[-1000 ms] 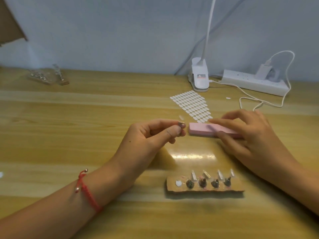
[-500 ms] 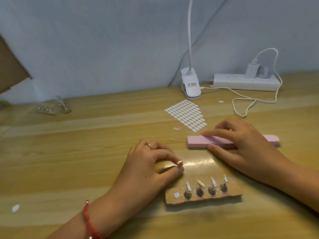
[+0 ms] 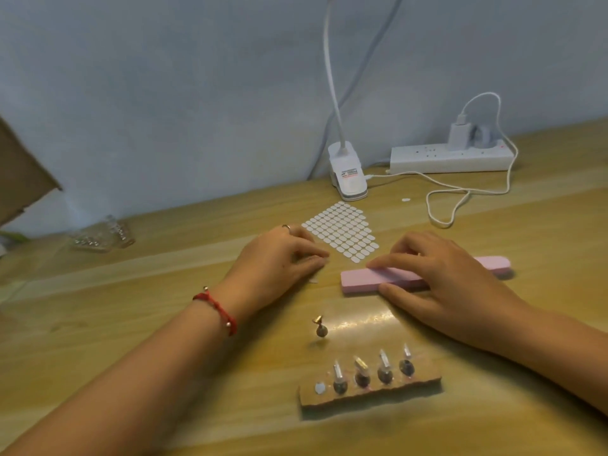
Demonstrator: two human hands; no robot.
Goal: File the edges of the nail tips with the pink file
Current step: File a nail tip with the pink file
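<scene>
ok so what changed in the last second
The left hand lowered the nail tip on its stand, let it go upright on the table near the cardboard holder, then moved to the sheet of adhesive tabs. The right hand still holds the pink file; the holder stayed put.

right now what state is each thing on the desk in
pink file: flat on the table, held by the right hand
left hand: palm down, fingertips at the sticker sheet; a grip cannot be told
single nail tip: upright on its stand, apart from the cardboard holder
four nail tips: upright in the holder
power strip: charger plugged in
</scene>
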